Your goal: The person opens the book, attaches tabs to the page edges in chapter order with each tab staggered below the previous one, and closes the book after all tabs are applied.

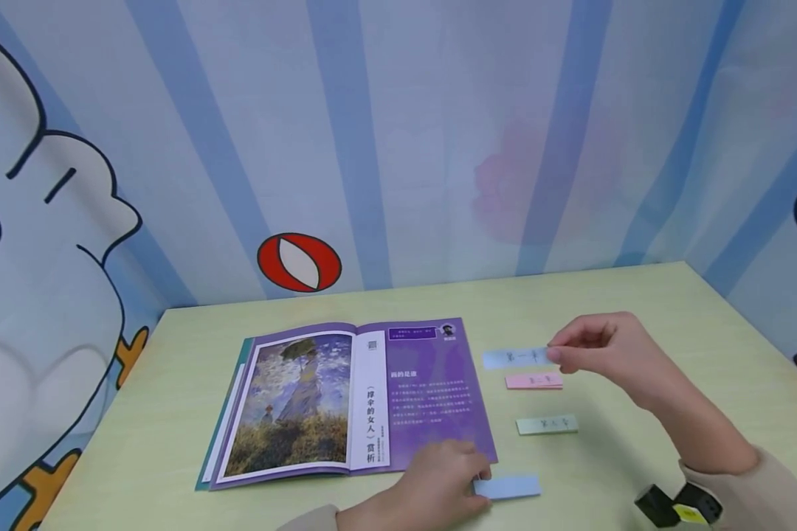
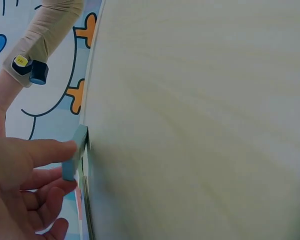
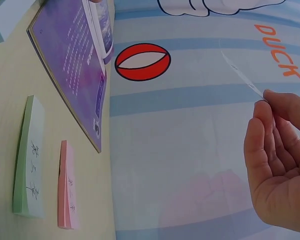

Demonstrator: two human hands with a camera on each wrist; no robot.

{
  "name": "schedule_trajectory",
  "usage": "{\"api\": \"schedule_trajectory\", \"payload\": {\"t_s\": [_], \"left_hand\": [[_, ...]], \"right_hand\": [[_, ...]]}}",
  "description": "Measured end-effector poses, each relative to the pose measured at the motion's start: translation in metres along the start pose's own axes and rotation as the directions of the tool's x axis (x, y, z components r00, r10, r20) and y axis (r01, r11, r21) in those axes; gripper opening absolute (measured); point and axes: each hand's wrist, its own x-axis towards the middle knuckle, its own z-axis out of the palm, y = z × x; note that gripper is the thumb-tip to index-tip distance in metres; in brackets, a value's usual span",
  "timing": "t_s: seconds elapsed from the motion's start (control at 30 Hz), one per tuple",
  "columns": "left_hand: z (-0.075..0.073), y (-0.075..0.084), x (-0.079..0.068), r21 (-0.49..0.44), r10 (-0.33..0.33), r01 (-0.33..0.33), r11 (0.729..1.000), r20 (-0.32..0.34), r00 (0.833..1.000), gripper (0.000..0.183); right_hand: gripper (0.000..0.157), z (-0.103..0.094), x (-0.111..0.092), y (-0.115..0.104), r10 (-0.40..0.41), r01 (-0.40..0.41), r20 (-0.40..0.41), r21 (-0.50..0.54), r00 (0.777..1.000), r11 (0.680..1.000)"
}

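Observation:
My right hand pinches one end of a thin blue sticky note strip with handwriting on it. In the right wrist view the strip sticks out from between thumb and fingertip, raised above the table. Near the magazine's lower right corner, my left hand grips the end of a blue sticky note pad. The left wrist view shows the pad edge-on between thumb and fingers. An open magazine lies flat, with a painting on its left page and a purple right page.
Right of the magazine lie a pink sticky note pad and a pale green one, both with handwriting on top. The light wooden table ends at the back against a curtain with blue stripes and cartoon prints.

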Motion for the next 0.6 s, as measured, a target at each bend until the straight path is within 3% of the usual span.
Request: {"api": "schedule_trajectory", "payload": {"t_s": [0.2,0.33,0.6], "left_hand": [[-0.003,-0.002,0.001,-0.024,-0.036,0.038,0.999,0.078,0.996,0.022],[-0.005,-0.004,0.0,-0.053,-0.025,0.029,0.998,0.083,0.996,0.024],[-0.023,-0.017,0.005,-0.166,-0.12,0.12,0.979,0.006,0.993,0.014]], "right_hand": [[0.014,0.0,0.007,0.007,0.012,-0.012,-0.009,-0.008,1.0,1.0],[0.018,-0.003,0.013,0.013,0.021,-0.022,-0.009,-0.014,1.0,1.0],[0.016,-0.008,0.035,0.027,0.107,-0.109,0.029,0.068,0.994,0.992]]}}
